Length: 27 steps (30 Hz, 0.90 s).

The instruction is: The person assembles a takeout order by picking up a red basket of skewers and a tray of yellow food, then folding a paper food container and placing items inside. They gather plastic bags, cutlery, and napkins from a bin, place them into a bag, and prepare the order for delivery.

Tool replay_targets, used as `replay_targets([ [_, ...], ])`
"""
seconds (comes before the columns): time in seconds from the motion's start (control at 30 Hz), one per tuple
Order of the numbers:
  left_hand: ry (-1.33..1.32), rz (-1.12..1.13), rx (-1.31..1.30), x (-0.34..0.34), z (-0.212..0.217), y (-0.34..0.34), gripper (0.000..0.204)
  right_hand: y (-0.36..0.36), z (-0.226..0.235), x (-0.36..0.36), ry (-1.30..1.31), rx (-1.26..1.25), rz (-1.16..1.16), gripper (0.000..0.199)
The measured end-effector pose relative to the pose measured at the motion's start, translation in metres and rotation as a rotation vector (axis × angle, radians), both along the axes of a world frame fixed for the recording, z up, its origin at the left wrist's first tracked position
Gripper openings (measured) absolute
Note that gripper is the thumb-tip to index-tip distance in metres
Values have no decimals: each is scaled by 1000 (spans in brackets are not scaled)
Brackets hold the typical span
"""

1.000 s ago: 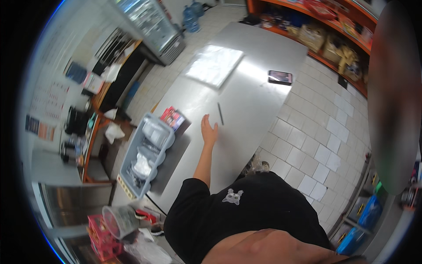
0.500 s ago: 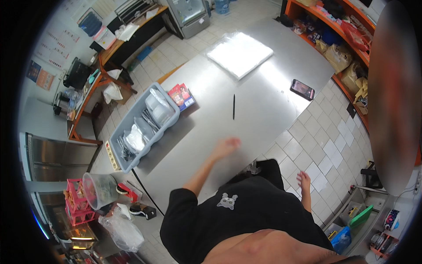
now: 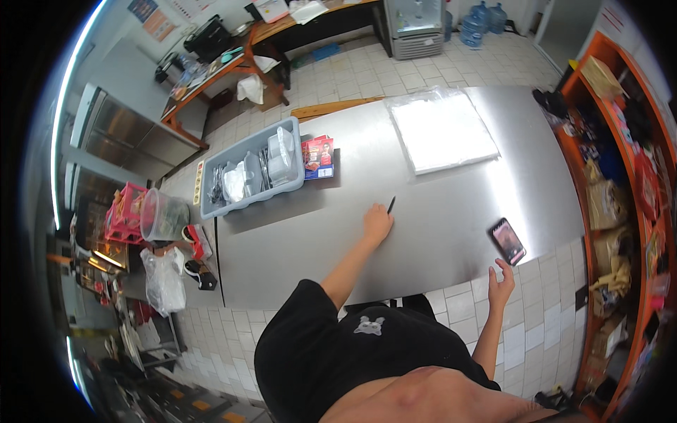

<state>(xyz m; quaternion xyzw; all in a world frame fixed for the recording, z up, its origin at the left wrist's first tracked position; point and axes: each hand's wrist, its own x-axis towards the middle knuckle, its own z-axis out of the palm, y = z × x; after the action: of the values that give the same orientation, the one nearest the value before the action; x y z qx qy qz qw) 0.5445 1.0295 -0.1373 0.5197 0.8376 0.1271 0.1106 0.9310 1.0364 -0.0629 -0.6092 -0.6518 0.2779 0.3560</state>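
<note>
A person in a black shirt leans over a broad stainless-steel table (image 3: 423, 233), seen from above. The left hand (image 3: 376, 224) rests flat on the metal, fingers together, its fingertips just touching the near end of a thin black pen (image 3: 391, 205) that lies at the table's middle. The right hand (image 3: 501, 283) hovers at the table's near edge, fingers loosely apart and holding nothing, just below a black smartphone (image 3: 508, 240) lying face up with its screen lit near that edge. Farther back sit a grey plastic tub (image 3: 252, 176) of clear containers and utensils, a red-and-blue printed packet (image 3: 318, 157) just beside it, and a flat stack of white sheets wrapped in clear plastic (image 3: 443, 130).
</note>
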Motion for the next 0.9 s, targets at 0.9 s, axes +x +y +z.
replay_targets([
  [0.9, -1646, 1078, 906, 70, 20, -324, 31, 318, -150, -226, 1076, -542, 97, 43],
])
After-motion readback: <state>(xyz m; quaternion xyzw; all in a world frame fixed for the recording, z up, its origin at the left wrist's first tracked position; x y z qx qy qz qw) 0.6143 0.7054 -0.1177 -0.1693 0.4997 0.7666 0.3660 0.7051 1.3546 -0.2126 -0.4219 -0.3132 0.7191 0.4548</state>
